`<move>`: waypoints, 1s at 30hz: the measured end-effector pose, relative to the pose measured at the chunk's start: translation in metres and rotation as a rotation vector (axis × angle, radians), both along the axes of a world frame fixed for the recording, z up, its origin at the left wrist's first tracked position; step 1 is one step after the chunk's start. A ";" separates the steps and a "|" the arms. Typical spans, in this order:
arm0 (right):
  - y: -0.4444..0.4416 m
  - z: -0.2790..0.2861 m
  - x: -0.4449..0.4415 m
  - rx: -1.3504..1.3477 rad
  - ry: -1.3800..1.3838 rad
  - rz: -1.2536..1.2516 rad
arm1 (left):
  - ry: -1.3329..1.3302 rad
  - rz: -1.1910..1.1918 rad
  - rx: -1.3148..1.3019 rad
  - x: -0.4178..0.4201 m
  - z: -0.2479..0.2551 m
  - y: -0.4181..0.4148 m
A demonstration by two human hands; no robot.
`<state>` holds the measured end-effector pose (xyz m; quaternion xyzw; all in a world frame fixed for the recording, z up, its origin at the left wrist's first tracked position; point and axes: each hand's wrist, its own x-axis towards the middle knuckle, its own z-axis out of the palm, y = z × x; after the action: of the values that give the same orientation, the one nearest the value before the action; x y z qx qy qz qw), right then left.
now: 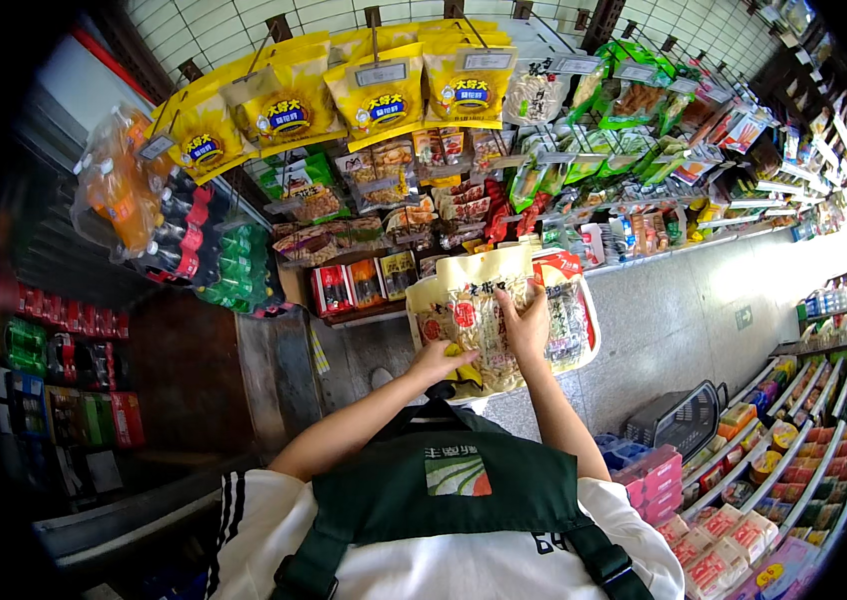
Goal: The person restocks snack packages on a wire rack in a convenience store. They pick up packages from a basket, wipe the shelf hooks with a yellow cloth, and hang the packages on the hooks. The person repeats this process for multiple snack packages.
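In front of my dark green apron, both hands are at a cream-coloured snack packet with writing on it. My left hand grips its lower left part, with a bit of yellow packaging by the fingers. My right hand lies on the packet's right side, thumb on its face. Under and beside it are more packets, one with a red corner, in a white-rimmed tray or basket. Whether the right fingers close round the packet's edge is hard to see.
Yellow snack bags hang from rack hooks ahead, above nut packets and small boxes. Bottled drinks stand at the left. A grey shopping basket and pink packs are at the right, beside a curved-looking goods shelf.
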<state>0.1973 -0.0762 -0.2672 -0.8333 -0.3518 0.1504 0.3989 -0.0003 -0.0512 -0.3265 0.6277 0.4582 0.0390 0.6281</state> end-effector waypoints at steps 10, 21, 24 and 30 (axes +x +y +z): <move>-0.039 -0.046 0.001 -0.239 -0.463 0.367 | 0.328 -0.086 0.186 0.025 -0.017 0.011; -0.041 -0.032 -0.002 -0.242 -0.311 0.372 | -0.011 -0.084 -0.020 -0.013 0.003 0.039; -0.022 0.003 -0.019 -0.104 -0.314 0.467 | 0.022 0.008 -0.146 -0.047 0.069 0.054; 0.051 0.137 -0.086 0.264 -0.368 0.733 | -0.102 0.273 -0.065 -0.133 0.144 0.108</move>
<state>0.1109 -0.0252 -0.1299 -0.6079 -0.7062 0.0848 0.3529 -0.1333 0.0564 -0.1826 0.5360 0.5080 0.1410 0.6593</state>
